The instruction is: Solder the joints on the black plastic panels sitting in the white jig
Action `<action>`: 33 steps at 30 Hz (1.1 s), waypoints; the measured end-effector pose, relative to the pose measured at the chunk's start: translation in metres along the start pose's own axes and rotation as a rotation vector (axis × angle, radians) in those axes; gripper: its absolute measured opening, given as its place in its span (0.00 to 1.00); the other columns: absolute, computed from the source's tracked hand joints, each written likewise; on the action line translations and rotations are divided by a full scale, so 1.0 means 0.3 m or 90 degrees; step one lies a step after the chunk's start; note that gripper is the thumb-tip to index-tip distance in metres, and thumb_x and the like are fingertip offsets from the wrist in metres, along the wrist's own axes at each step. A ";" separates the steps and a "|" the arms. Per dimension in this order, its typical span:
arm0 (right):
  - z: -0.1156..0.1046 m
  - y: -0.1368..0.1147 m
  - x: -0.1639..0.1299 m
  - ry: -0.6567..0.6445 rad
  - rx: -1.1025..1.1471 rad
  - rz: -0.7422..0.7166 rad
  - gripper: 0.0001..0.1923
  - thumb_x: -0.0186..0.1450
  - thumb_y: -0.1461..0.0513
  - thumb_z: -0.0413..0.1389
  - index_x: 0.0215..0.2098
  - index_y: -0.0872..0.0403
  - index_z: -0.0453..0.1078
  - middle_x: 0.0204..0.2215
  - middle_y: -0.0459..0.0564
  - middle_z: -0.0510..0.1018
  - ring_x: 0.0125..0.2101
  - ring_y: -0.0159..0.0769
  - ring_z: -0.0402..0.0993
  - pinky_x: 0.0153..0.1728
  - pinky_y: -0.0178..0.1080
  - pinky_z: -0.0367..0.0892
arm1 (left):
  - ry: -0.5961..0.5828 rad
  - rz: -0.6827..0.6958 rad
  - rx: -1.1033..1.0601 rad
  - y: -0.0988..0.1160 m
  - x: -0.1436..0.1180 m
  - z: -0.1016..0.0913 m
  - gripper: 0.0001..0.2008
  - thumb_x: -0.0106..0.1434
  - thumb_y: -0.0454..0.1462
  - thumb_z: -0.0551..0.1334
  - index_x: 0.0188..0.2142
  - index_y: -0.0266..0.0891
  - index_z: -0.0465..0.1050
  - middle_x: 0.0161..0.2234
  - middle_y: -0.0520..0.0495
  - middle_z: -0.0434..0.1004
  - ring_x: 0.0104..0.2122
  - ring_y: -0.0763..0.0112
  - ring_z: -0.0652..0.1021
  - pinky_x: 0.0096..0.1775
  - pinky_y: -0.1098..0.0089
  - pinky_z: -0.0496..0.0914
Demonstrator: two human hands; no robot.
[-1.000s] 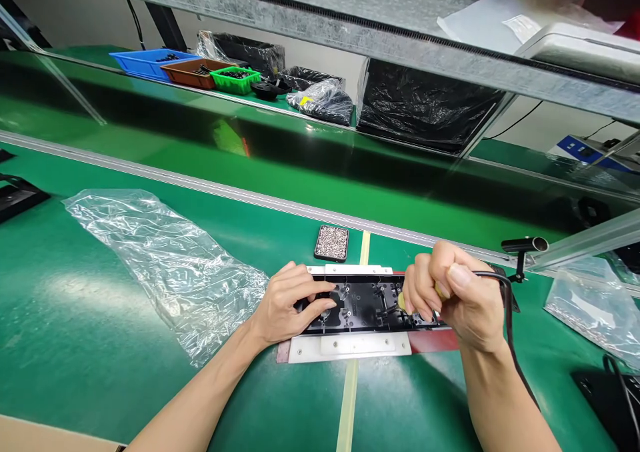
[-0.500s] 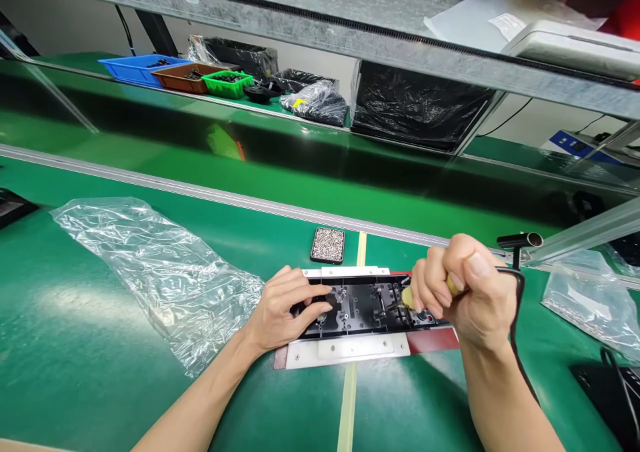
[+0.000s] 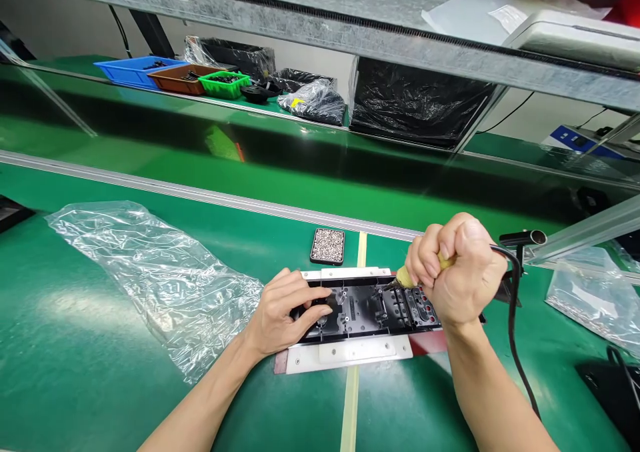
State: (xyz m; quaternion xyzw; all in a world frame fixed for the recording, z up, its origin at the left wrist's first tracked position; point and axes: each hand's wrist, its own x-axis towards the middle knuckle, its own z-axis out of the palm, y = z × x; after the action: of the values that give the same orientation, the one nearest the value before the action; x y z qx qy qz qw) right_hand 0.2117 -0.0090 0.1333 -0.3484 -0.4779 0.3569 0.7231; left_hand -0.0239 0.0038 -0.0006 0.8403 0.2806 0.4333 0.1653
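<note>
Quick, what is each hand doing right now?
Left hand: open, pressing flat on the black plastic part.
Right hand: closed around a corded tool.

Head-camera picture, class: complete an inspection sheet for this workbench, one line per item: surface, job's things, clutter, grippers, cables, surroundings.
Surface: green mat with a pale stripe.
Job's things: black plastic part seated in a white fixture; corded yellow-handled tool tip above the part.
Clutter: clear plastic bag; small tray of screws; second bag.
Grippers: left hand presses on the part; right hand fists the tool.
Cables: black cord runs from the tool.
Surroundings: bins and black bags on the far shelf.
</note>
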 end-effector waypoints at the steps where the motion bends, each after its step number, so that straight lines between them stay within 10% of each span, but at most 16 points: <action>1: -0.002 0.002 -0.002 -0.001 0.001 0.004 0.20 0.72 0.55 0.54 0.23 0.52 0.58 0.14 0.40 0.59 0.12 0.26 0.53 0.10 0.32 0.53 | 0.000 0.000 0.000 0.001 0.001 0.001 0.08 0.69 0.38 0.68 0.48 0.42 0.78 0.25 0.53 0.75 0.28 0.70 0.71 0.35 0.65 0.58; 33: 0.000 0.061 -0.003 -0.070 -0.022 0.026 0.21 0.73 0.53 0.54 0.24 0.52 0.59 0.14 0.39 0.61 0.12 0.25 0.58 0.12 0.31 0.60 | 0.009 0.011 -0.006 0.003 -0.009 -0.002 0.09 0.69 0.35 0.68 0.48 0.42 0.77 0.26 0.53 0.74 0.28 0.70 0.70 0.35 0.65 0.56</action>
State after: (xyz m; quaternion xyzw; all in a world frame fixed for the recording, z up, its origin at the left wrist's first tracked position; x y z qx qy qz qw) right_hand 0.2082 -0.0006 0.1175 -0.3503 -0.5161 0.3818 0.6821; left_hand -0.0253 0.0014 -0.0015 0.8386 0.2727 0.4422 0.1637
